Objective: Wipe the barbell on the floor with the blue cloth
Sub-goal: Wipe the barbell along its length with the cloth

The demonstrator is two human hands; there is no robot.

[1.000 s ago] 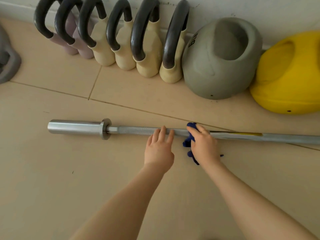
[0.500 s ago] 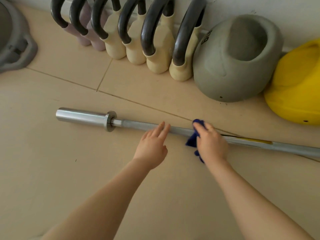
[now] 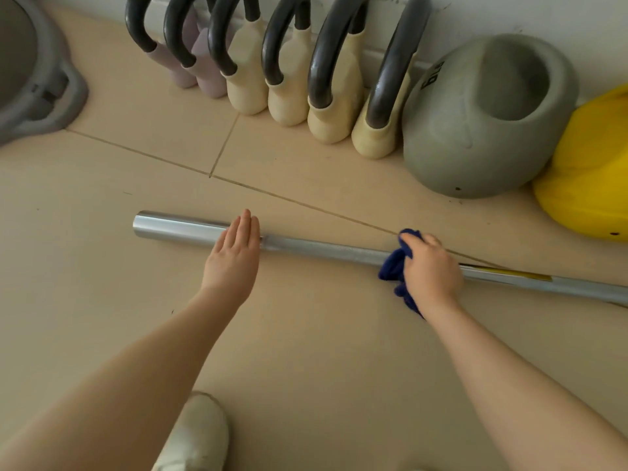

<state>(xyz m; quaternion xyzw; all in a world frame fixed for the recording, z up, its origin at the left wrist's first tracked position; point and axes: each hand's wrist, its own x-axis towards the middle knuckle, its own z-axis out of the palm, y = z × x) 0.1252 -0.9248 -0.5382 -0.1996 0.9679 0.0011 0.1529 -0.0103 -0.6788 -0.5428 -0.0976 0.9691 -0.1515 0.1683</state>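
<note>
Right fingers (image 3: 416,240) curled over blue cloth (image 3: 396,265), clamping it onto the shaft of the barbell (image 3: 323,248). Cloth bunched under and left of right hand (image 3: 430,270); a tail of it trails toward the wrist on the near side of the bar.

Left fingers (image 3: 246,229) straight and held together, grasping nothing; laid flat across the bar where the thick sleeve (image 3: 176,227) meets the thinner shaft. Left hand (image 3: 234,254) palm down, collar hidden beneath it. Contact with the bar likely, pressure cannot be told.

Barbell lying on the tiled floor (image 3: 306,351), running from sleeve end at left toward the right edge of view, slightly lower at right. Yellow band (image 3: 509,273) on the shaft just right of the right hand. Hands well apart along the bar.

Beyond the bar, against the wall: row of black-handled kettlebells (image 3: 326,107), pale purple then cream. Right of these a large grey kettlebell (image 3: 475,130), then a yellow kettlebell (image 3: 591,185) touching it. Grey moulded object (image 3: 44,90) at upper left, partly cut off. Light-coloured shoe (image 3: 195,436) at bottom centre.
</note>
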